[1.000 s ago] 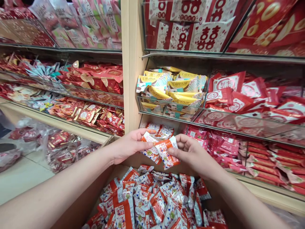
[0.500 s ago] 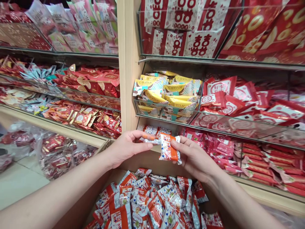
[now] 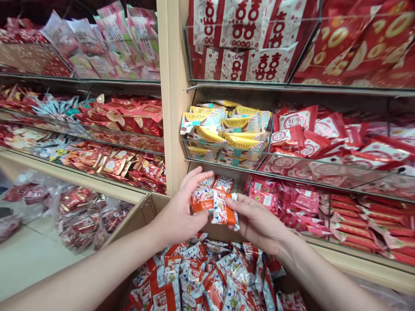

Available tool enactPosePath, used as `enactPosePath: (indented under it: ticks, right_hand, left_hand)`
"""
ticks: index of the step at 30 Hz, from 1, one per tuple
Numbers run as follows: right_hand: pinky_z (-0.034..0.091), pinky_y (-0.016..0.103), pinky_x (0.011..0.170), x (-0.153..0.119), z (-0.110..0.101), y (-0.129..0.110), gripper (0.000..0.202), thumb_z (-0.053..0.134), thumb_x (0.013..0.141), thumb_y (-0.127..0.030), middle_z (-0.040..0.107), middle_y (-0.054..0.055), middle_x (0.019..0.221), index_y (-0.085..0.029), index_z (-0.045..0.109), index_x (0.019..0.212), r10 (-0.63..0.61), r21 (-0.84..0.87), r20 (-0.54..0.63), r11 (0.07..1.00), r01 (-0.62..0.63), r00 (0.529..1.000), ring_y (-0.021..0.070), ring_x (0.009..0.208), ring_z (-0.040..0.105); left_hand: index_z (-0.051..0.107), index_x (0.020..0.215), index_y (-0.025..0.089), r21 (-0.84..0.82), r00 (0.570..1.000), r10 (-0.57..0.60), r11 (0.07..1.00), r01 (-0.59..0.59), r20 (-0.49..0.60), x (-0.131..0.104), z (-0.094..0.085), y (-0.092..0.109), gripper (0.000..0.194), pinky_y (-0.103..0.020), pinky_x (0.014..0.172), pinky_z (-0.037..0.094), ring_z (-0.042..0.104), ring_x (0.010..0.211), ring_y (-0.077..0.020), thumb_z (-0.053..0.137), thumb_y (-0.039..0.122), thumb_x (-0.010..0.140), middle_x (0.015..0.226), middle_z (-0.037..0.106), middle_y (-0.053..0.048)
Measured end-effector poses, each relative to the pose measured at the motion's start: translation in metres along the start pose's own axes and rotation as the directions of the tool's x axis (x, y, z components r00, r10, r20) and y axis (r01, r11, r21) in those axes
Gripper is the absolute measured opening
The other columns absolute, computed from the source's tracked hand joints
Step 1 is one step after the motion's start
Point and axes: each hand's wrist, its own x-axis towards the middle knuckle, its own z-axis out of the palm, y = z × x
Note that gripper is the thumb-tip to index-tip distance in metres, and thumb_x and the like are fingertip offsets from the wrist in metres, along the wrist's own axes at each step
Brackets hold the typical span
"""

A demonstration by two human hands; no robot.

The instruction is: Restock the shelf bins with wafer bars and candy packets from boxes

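My left hand (image 3: 180,214) and my right hand (image 3: 257,222) meet in front of a shelf, above an open cardboard box (image 3: 145,207) full of small orange-and-white snack packets (image 3: 207,276). The left hand grips a small stack of these packets (image 3: 201,201) between thumb and fingers. My right hand pinches one more packet (image 3: 222,211) and holds it against the right side of that stack. A low shelf bin with the same packets (image 3: 217,182) lies just behind my hands.
Glass-fronted shelves hold yellow Ginmar packs (image 3: 227,129), red packets (image 3: 324,134) to the right and red double-happiness bags (image 3: 253,43) above. A wooden upright (image 3: 170,95) divides the shelving. Clear plastic bags of red sweets (image 3: 81,211) sit on the floor at left.
The right hand has brought its packet left against the stack in the left hand. The left hand has tilted its fingers upward. The view has shifted slightly.
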Motion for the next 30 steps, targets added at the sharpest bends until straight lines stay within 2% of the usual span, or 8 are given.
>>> enactPosePath:
  ticks: [4, 6, 8, 12, 18, 22, 26, 30]
  right_hand:
    - [0.051, 0.022, 0.066, 0.000, -0.001, -0.002, 0.022, 0.071, 0.069, -0.022, 0.067, 0.003, 0.078, -0.014, 0.061, 0.086, -0.055, -0.021, 0.015, 0.998, 0.055, 0.998, 0.0120, 0.068, 0.063]
    - [0.051, 0.024, 0.070, 0.000, -0.002, -0.003, 0.025, 0.072, 0.068, -0.022, 0.067, 0.004, 0.081, -0.015, 0.060, 0.088, -0.069, -0.029, 0.017, 0.997, 0.069, 0.997, 0.0129, 0.071, 0.064]
    - [0.051, 0.025, 0.071, 0.000, -0.001, -0.003, 0.030, 0.074, 0.066, -0.023, 0.067, 0.004, 0.083, -0.015, 0.058, 0.090, -0.082, -0.042, 0.011, 0.996, 0.082, 0.997, 0.0133, 0.072, 0.064]
    - [0.050, 0.024, 0.066, 0.001, -0.002, -0.002, 0.033, 0.077, 0.061, -0.025, 0.067, 0.002, 0.077, -0.016, 0.054, 0.082, -0.104, -0.076, -0.047, 0.992, 0.101, 0.993, 0.0116, 0.066, 0.062]
    - [0.044, 0.018, 0.053, 0.005, -0.010, 0.000, 0.033, 0.077, 0.061, -0.031, 0.062, -0.003, 0.072, -0.017, 0.050, 0.075, -0.211, -0.169, -0.125, 0.967, 0.189, 0.969, 0.0083, 0.061, 0.056]
    - [0.033, 0.014, 0.039, 0.007, -0.012, -0.001, 0.032, 0.075, 0.063, -0.033, 0.058, -0.005, 0.066, -0.018, 0.052, 0.079, -0.239, -0.217, -0.158, 0.955, 0.202, 0.958, 0.0050, 0.048, 0.047]
    - [0.047, 0.020, 0.065, 0.007, -0.010, -0.001, 0.029, 0.076, 0.062, -0.025, 0.064, 0.000, 0.081, -0.017, 0.056, 0.081, -0.289, -0.165, -0.070, 0.947, 0.275, 0.955, 0.0089, 0.070, 0.058]
    - [0.046, 0.025, 0.080, 0.006, -0.009, 0.002, 0.032, 0.075, 0.061, -0.020, 0.065, 0.002, 0.089, -0.017, 0.057, 0.087, -0.324, -0.177, -0.003, 0.931, 0.319, 0.946, 0.0116, 0.083, 0.060]
  left_hand:
    - [0.032, 0.128, 0.027, -0.240, 0.956, -0.243, 0.950, 0.201, -0.162, 0.004, 0.001, 0.005, 0.068, -0.040, 0.093, 0.042, 0.030, 0.128, -0.0265, 0.061, 0.014, 0.067, 0.142, 0.027, -0.008]
    - [0.029, 0.130, 0.026, -0.358, 0.904, -0.411, 0.866, 0.349, -0.113, 0.006, -0.002, 0.008, 0.070, -0.036, 0.082, 0.047, 0.048, 0.112, -0.0246, 0.064, 0.020, 0.069, 0.131, 0.042, -0.010]
    - [0.031, 0.130, 0.024, -0.428, 0.863, -0.506, 0.777, 0.463, 0.015, 0.007, -0.005, 0.010, 0.069, -0.030, 0.075, 0.048, 0.060, 0.088, -0.0175, 0.066, 0.024, 0.071, 0.111, 0.058, -0.008]
    - [0.045, 0.122, 0.020, -0.407, 0.861, -0.498, 0.768, 0.494, 0.106, 0.008, -0.006, 0.007, 0.058, -0.021, 0.061, 0.045, 0.058, 0.066, -0.0090, 0.070, 0.023, 0.069, 0.087, 0.065, -0.002]
    - [0.048, 0.118, 0.021, -0.403, 0.859, -0.511, 0.783, 0.474, 0.019, 0.010, -0.005, 0.006, 0.053, -0.017, 0.055, 0.045, 0.057, 0.060, -0.0064, 0.069, 0.022, 0.070, 0.087, 0.065, 0.000]
    - [0.048, 0.118, 0.026, -0.388, 0.873, -0.484, 0.795, 0.466, 0.057, 0.010, -0.005, 0.006, 0.049, -0.021, 0.058, 0.051, 0.060, 0.066, -0.0095, 0.066, 0.021, 0.073, 0.089, 0.065, 0.001]
    - [0.056, 0.109, 0.021, -0.369, 0.838, -0.541, 0.765, 0.528, 0.077, 0.009, -0.001, 0.006, 0.035, -0.026, 0.066, 0.053, 0.061, 0.071, -0.0117, 0.064, 0.023, 0.074, 0.085, 0.066, -0.001]
    - [0.057, 0.106, 0.020, -0.441, 0.835, -0.533, 0.723, 0.532, 0.134, 0.006, 0.001, 0.008, 0.034, -0.032, 0.069, 0.054, 0.061, 0.082, -0.0169, 0.061, 0.037, 0.076, 0.091, 0.066, -0.004]
